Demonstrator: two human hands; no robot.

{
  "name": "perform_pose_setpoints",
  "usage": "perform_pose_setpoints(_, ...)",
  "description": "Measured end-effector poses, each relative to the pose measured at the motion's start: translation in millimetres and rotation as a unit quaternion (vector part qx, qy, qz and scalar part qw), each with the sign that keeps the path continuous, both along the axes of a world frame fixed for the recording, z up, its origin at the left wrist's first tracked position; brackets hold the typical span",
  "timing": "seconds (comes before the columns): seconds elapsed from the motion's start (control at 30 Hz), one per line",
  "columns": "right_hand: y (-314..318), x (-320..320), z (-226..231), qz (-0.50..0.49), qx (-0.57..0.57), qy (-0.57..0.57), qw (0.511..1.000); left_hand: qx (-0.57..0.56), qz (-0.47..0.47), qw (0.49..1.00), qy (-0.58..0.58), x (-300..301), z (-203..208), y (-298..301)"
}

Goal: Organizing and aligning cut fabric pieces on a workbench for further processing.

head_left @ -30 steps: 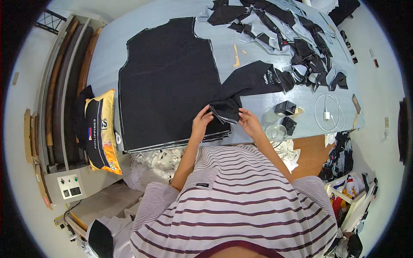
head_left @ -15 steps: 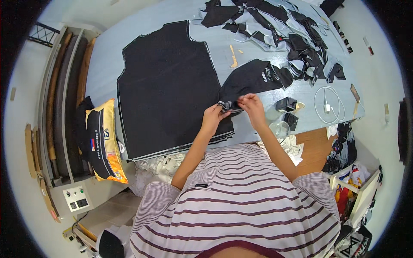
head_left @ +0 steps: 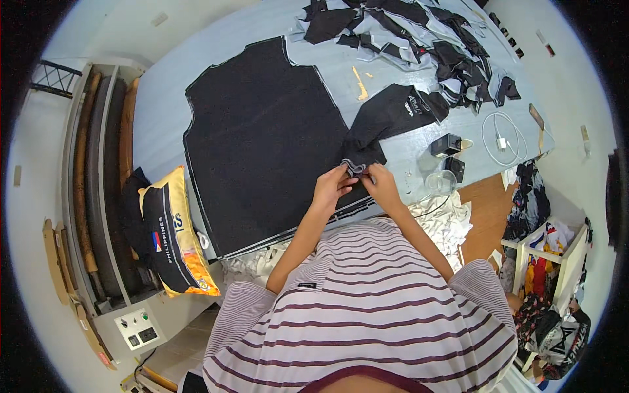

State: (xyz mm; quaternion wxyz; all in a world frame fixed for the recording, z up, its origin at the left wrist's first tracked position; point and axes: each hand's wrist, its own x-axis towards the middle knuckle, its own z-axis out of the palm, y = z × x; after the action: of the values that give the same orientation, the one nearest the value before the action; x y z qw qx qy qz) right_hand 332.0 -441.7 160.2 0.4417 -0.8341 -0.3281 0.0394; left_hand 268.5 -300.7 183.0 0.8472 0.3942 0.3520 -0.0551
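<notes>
A black cut fabric piece (head_left: 386, 121) with a small white print lies slantwise on the table, its near end bunched up with a grey-white edge showing. My left hand (head_left: 333, 188) pinches that edge from the left, fingers curled around it. Close by on the right, my right hand (head_left: 382, 185) grips the same edge between thumb and fingers. Under and left of my hands spreads a stack of large black shirt-body panels (head_left: 262, 144) with pale edges.
Black and grey scraps (head_left: 406, 39) heap at the far right. Right of my hands stand two small black boxes (head_left: 446, 145), a clear cup (head_left: 440, 183) and a coiled white cable (head_left: 503, 141). A yellow-black pillow (head_left: 171, 232) stands left of the stack, beside a machine with rollers (head_left: 85, 177).
My right hand has come down and in toward the left hand, onto the fabric edge. The fabric's near end has shifted toward me. The whole view has turned slightly.
</notes>
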Motion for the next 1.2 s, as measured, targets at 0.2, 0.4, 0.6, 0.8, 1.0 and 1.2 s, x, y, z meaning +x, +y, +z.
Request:
perform_pose_setpoints(0.2, 35, -36, 23, 0.015, 0.099, 0.077, 0.992, 0.124, -0.041, 0.991, -0.036, -32, 19, 28)
perform_pose_setpoints(0.4, 58, -69, 39, -0.033, 0.057, 0.036, 0.997, 0.195, -0.054, 0.975, -0.095, -52, 17, 48)
perform_pose_setpoints(0.6, 56, -79, 34, -0.056, 0.093, 0.072, 0.992, 0.219, -0.142, 0.957, -0.131, -58, 19, 68)
perform_pose_setpoints(0.8, 34, -57, 31, -0.117, 0.189, 0.294, 0.929, 0.182, -0.079, 0.965, -0.173, -51, 12, 103)
perform_pose_setpoints(1.0, 31, -51, 101, -0.238, 0.366, 0.335, 0.835, -0.085, -0.025, 0.975, -0.205, -55, 50, 136)
perform_pose_setpoints(1.2, -45, -99, 297, -0.006, -0.163, 0.067, 0.984, 0.159, -0.296, 0.869, -0.363, -113, 203, 182)
